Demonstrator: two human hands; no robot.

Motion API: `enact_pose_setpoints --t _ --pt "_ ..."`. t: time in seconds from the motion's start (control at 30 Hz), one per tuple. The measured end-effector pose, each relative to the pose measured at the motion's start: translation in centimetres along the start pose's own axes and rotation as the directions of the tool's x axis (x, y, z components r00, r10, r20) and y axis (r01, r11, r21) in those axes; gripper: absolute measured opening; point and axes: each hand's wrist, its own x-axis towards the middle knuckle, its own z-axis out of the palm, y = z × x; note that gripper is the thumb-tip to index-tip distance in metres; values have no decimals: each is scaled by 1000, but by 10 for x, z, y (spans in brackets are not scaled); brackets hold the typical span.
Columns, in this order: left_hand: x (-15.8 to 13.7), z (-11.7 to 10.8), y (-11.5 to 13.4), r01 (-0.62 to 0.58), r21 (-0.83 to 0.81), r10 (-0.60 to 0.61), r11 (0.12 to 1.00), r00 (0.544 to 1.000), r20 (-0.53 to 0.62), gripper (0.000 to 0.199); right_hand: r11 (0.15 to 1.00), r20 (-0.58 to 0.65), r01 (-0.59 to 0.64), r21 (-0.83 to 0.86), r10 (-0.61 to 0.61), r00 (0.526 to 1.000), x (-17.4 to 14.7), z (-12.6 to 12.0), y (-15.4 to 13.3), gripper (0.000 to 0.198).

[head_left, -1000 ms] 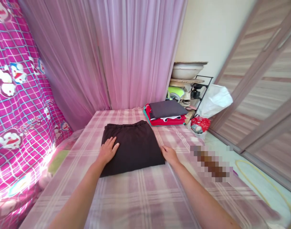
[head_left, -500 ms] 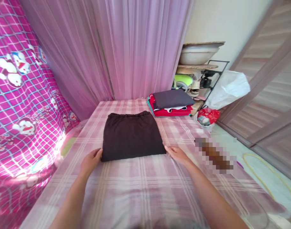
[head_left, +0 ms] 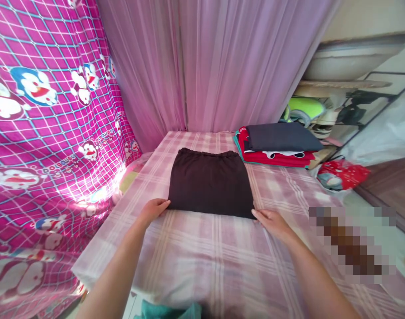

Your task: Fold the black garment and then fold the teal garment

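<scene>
A black garment (head_left: 211,184) with a gathered elastic waistband lies folded into a wide, flat shape on the plaid bedsheet (head_left: 202,252). Its waistband faces away from me. At the near left corner my left hand (head_left: 153,210) is closed, thumb and fingers pinching the fabric. My right hand (head_left: 271,223) pinches the near right corner the same way. The garment's near edge runs fairly straight between both hands and rests on or just above the sheet; I cannot tell which.
Behind to the right sits a stack of folded clothes (head_left: 282,137), dark grey on top of red. Beyond it stands a rack (head_left: 375,97) with basins and shoes. Pink patterned cloth (head_left: 56,133) hangs left, purple curtains (head_left: 216,66) behind. A blurred-out brown object (head_left: 352,243) lies right.
My view has turned left and tilted, so everything sits further right in the picture. Both hands keep hold of the garment's near corners. Teal cloth now shows at the bottom edge.
</scene>
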Motion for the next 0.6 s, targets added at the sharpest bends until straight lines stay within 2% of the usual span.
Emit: enact_pose_setpoints --t 0.13,0.27,0.37,0.43,0.53,0.6 --pt "5 6 -6 -48 -41 49 998 999 0 39 1000 -45 19 -24 -20 999 1 3 -2 39" --pt "11 14 -13 -112 3 111 994 986 -126 34 999 -95 4 -34 -7 995 -4 4 -11 36" --pt "11 18 -12 -134 64 144 989 965 -220 32 998 -96 -41 46 46 994 -9 6 -15 36" --pt "8 19 -8 -115 -2 113 993 975 -193 36 992 -78 -75 98 83 993 -11 7 -15 39" --pt "1 17 -1 -15 -188 6 982 999 -49 53 983 -45 -145 115 151 987 -11 9 -14 45" --pt "-1 16 5 19 -215 -15 976 1000 19 59 979 -36 -167 116 172 984 -8 11 -14 47"
